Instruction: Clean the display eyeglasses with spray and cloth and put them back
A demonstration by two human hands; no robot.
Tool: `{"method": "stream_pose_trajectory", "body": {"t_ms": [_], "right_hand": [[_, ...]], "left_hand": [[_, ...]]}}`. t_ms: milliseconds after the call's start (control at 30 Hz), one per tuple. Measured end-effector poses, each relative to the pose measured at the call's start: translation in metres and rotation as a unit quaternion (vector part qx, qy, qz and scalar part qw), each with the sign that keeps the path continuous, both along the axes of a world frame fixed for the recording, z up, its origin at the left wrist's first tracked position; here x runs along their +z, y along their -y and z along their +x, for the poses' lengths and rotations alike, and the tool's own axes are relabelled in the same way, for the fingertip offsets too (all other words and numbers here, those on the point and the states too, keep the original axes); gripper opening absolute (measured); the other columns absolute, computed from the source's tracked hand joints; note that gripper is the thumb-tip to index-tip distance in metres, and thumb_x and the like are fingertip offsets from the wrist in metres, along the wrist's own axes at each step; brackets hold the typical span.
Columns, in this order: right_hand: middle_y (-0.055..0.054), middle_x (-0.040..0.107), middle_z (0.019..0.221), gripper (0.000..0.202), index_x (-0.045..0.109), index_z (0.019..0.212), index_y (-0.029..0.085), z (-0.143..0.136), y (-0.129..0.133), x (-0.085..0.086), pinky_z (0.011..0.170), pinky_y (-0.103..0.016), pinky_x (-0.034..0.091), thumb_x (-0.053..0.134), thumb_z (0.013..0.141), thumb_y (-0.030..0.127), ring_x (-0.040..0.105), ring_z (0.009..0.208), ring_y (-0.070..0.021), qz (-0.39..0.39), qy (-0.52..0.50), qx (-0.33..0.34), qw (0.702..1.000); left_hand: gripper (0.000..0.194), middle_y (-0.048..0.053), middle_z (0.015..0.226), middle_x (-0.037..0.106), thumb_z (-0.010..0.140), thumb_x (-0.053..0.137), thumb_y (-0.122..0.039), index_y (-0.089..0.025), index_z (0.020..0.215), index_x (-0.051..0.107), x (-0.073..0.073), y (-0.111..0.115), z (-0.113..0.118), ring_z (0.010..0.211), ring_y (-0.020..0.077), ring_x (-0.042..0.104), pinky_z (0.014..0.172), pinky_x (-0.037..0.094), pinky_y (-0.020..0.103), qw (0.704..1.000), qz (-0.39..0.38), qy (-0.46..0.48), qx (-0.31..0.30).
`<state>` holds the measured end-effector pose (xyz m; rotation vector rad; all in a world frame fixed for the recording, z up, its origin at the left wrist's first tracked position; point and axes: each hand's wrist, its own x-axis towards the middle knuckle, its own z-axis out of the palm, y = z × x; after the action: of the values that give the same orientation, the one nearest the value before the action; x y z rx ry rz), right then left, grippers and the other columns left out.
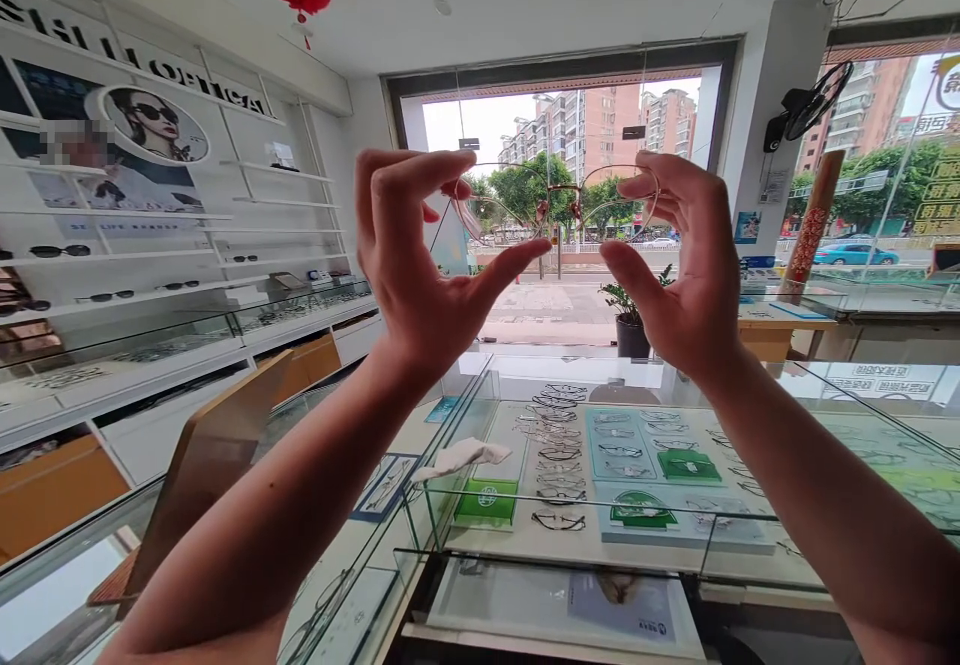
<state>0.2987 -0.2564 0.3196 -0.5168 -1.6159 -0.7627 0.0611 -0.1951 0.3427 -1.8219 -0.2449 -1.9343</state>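
Thin-rimmed eyeglasses [564,187] are held up at eye level, with the window and street behind them. My left hand [427,235] grips the left side of the frame between curled fingers and thumb. On the other side, my right hand [679,255] pinches the right rim, its index finger at the top and thumb below. Both nose pads show near the bridge. Below the hands lies a white cloth [463,457] on the glass display case [480,385].
Rows of eyeglass frames [561,455] and green cards [486,501] lie inside the case. A brown-backed mirror or board [199,475] stands at the left. Wall shelves [150,285] hold sunglasses. Farther off are a potted plant [632,330] and a wall fan [806,105].
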Motion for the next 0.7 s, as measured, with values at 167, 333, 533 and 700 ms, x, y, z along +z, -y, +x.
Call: {"method": "stream_pose_trajectory", "body": {"t_ms": [167,333,533,700], "right_hand": [[-0.009,0.060,0.148,0.055,0.043,0.158,0.039,-0.011,0.009,-0.005,0.115,-0.065,0.052,0.054,0.107,0.058,0.063,0.136,-0.0365,-0.005,-0.022,-0.030,0.999],[-0.008,0.069,0.131,0.049,0.054,0.148,0.034,-0.022,0.004,-0.022,0.109,-0.060,0.055,0.066,0.103,0.051,0.069,0.114,-0.0314,-0.028,-0.032,-0.016,0.999],[-0.007,0.072,0.118,0.050,0.058,0.146,0.034,-0.032,-0.021,-0.067,0.108,-0.058,0.054,0.068,0.101,0.053,0.069,0.109,-0.0302,-0.140,-0.072,0.031,0.987],[-0.005,0.073,0.112,0.048,0.061,0.143,0.033,-0.051,-0.039,-0.111,0.106,-0.055,0.055,0.069,0.101,0.054,0.069,0.104,-0.0279,-0.214,-0.100,0.071,0.969]], "left_hand": [[0.072,0.010,0.128,0.067,0.088,0.071,-0.082,-0.027,0.133,0.060,-0.005,-0.006,-0.005,0.121,0.0288,0.067,0.083,0.056,0.045,1.000,0.006,0.003,-0.005],[0.075,0.008,0.123,0.068,0.082,0.076,-0.083,-0.030,0.133,0.063,-0.025,-0.021,-0.013,0.109,0.0270,0.070,0.083,0.057,0.044,0.999,-0.036,-0.004,0.001],[0.067,0.006,0.111,0.067,0.079,0.084,-0.075,-0.032,0.127,0.066,-0.073,-0.031,-0.023,0.099,0.0263,0.069,0.080,0.055,0.041,0.997,-0.079,0.003,0.014],[0.060,0.005,0.107,0.065,0.082,0.086,-0.067,-0.030,0.126,0.068,-0.113,-0.035,-0.043,0.092,0.0229,0.065,0.078,0.053,0.040,0.994,-0.111,-0.016,0.009]]}}
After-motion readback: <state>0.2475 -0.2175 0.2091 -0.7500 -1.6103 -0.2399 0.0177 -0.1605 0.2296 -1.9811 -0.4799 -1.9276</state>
